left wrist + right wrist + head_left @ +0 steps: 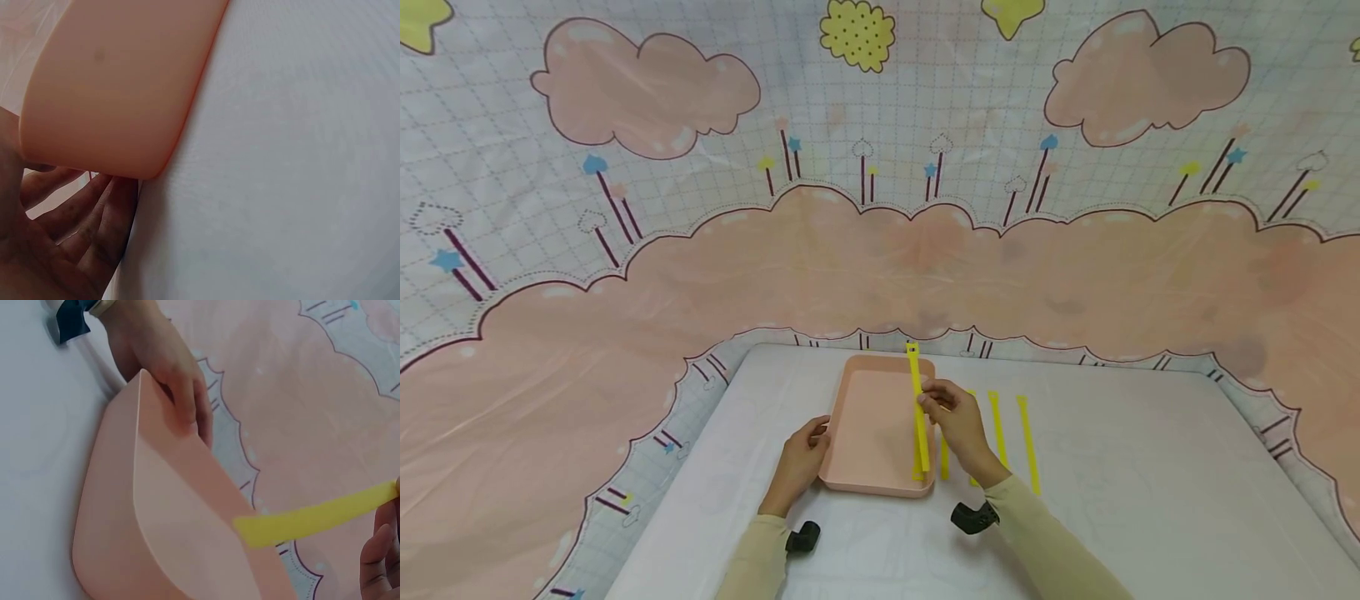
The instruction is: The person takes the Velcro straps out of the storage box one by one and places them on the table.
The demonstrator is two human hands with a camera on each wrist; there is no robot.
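My left hand (801, 462) holds the left wall of a shallow pink tray (872, 417), its thumb and fingers at the rim. In the left wrist view, several fingers (81, 212) sit behind the tray's wall (119, 94). Over the tray's right side, my right hand (962, 425) pinches a long flat yellow strap (914, 367) between thumb and fingers. A small dark slot shows at its wider far end. The held strap (312, 515) hangs above the tray in the right wrist view. Partly hidden beneath it, another yellow strap (917, 475) lies inside the tray along the right wall.
Several more yellow straps lie roughly parallel on the white table (1150, 467) right of the tray, the outermost strap (1028, 442) beyond my right wrist. My right forearm covers parts of some. A patterned pink-and-white cloth (880, 267) hangs behind the table and around its left side.
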